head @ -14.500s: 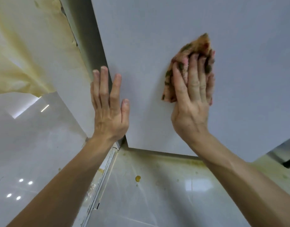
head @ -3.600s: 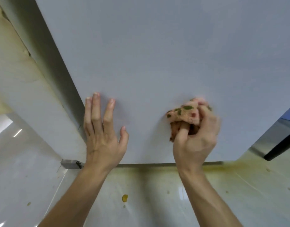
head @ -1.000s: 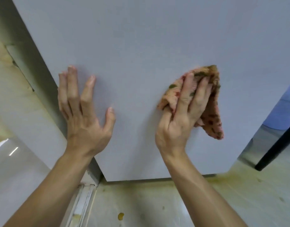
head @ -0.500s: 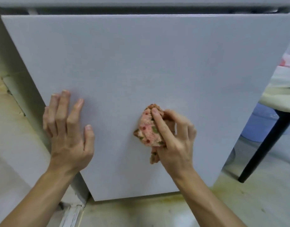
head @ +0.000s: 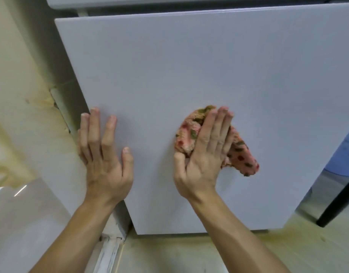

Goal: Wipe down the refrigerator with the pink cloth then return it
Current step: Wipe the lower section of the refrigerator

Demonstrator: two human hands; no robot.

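Observation:
The lower door of the white refrigerator (head: 199,71) fills most of the head view. My right hand (head: 205,152) presses the pink cloth (head: 189,134), dotted with green and red, flat against the middle of the door, fingers straight and pointing up. One end of the cloth hangs out to the right of my palm. My left hand (head: 103,152) lies flat on the door near its left edge, fingers spread and straight, holding nothing.
A stained cream wall (head: 22,95) stands left of the refrigerator. Glossy tiled floor (head: 22,223) lies below, with yellowish stains under the door. A black table leg (head: 335,203) and a blue container (head: 343,154) are at the right.
My right hand went from bunching the cloth in curled fingers to pressing it with straight fingers, and moved up and right. The cloth spread out. My left hand stayed flat on the door.

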